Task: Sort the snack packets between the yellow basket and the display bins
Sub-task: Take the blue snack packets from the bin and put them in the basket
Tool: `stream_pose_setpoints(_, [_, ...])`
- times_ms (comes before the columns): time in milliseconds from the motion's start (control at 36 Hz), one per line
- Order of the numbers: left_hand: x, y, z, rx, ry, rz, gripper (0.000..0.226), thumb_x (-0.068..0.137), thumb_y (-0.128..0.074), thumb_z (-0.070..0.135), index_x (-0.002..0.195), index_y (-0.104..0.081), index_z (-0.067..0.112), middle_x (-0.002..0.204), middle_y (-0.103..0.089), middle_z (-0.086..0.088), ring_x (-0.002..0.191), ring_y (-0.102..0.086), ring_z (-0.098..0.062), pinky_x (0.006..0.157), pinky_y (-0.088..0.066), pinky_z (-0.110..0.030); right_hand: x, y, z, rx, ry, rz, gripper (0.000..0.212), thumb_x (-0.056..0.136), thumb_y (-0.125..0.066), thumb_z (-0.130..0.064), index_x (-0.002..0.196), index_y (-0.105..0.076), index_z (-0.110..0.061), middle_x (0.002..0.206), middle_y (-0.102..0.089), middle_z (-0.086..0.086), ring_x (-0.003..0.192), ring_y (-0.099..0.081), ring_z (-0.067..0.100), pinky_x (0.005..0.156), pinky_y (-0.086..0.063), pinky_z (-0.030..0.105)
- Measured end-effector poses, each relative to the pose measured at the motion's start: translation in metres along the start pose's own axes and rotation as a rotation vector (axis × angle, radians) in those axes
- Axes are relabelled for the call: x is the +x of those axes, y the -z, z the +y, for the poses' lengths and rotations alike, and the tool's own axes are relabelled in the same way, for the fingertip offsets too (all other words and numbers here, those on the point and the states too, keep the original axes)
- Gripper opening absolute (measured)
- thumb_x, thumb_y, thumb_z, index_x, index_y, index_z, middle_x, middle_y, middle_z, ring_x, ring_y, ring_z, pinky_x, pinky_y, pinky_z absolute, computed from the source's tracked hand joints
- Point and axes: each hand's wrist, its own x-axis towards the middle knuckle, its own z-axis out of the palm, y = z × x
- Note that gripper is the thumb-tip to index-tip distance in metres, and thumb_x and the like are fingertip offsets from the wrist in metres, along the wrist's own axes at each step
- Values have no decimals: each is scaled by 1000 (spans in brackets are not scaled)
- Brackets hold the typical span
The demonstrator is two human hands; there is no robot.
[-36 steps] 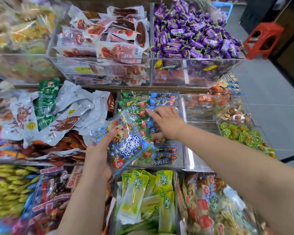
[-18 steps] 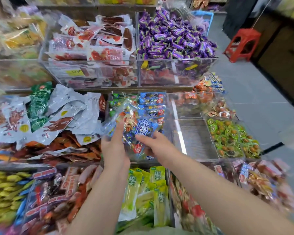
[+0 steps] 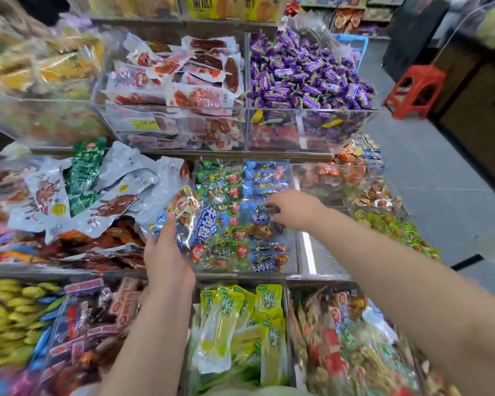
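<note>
One blue snack packet (image 3: 203, 224) is gripped between thumb and fingers of the left hand (image 3: 166, 258), just over the display bin (image 3: 240, 270), likely awaiting a slot while a second packet (image 3: 262, 215) is pinched under the curled fingers of the right hand (image 3: 295, 208).

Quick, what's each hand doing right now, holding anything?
Left hand: holding a blue snack packet.
Right hand: curled over packets in the clear bin; grip cannot be told.
</note>
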Motion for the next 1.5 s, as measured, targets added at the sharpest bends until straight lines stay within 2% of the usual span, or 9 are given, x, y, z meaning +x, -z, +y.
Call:
stream_pose_setpoints(111, [-2,5,-1,67,-15,-39,11,90,-65,29,99,-59,27,108,-67,0,85,-64,-19,79,-50,-40,18,-18,-14,-214,-35,76,33,91,-48,-10,121,-53,-23,99,-63,3,94,-56,26,73,-42,33])
stream_pose_setpoints(278, [2,16,5,89,-29,-19,9,92,-63,30,93,-58,23,119,-65,-12,110,-63,-37,94,-46,-62,14,-51,-13,-224,-40,298,77,81,-59,-11,147,-19,-13,140,-36,14,134,-25,33,113,-15,47])
stream_pose_setpoints(417, [6,17,3,84,-23,-20,10,92,-63,31,96,-59,23,118,-66,-10,101,-68,-30,89,-51,-58,6,-83,-13,-202,-16,214,96,86,-57,-46,150,7,-13,157,-12,7,145,-2,28,102,30,43])
stream_pose_setpoints(667, [15,11,-8,89,34,-74,13,91,-64,27,102,-62,20,99,-75,-5,83,-73,-20,72,-59,-41,22,-96,-10,-270,-35,131,104,85,-31,-72,119,52,-18,157,17,1,143,18,30,98,33,50])
stream_pose_setpoints(1028, [-2,-17,-3,-27,228,-277,30,102,-40,25,121,-57,9,116,-66,-12,106,-63,-31,73,-54,-41,42,-91,-10,-325,-91,34,106,79,-34,-79,125,43,-22,155,24,-1,139,28,32,88,37,55])
stream_pose_setpoints(1139, [-9,-17,-4,-69,197,-417,28,101,-36,16,83,-56,11,77,-70,-9,71,-64,-28,66,-49,-42,24,-82,-3,49,61,273,102,83,-49,-65,145,17,-20,158,11,4,138,28,20,105,28,40])
stream_pose_setpoints(1250, [-11,-20,-13,-179,234,-547,30,101,-33,16,105,-61,6,99,-73,-11,85,-71,-26,66,-59,-37,-8,-50,-19,1193,-58,454,35,89,-47,-42,114,-61,-22,116,-58,-12,112,-48,-4,98,-35,12])
stream_pose_setpoints(1333, [-15,-28,-26,-166,249,-530,28,102,-37,19,109,-61,6,102,-72,-11,88,-71,-21,74,-60,-35,-22,-36,-37,1972,-332,141,24,92,-51,-42,93,-61,-19,65,-60,-5,61,-55,11,54,-47,22])
stream_pose_setpoints(1500, [-18,-32,-41,546,-90,-647,15,95,-56,28,108,-53,35,106,-67,16,95,-66,1,77,-51,-16,-42,-30,-28,2082,-287,132,18,86,-64,-9,99,-54,-17,85,-68,-1,67,-67,9,58,-57,29])
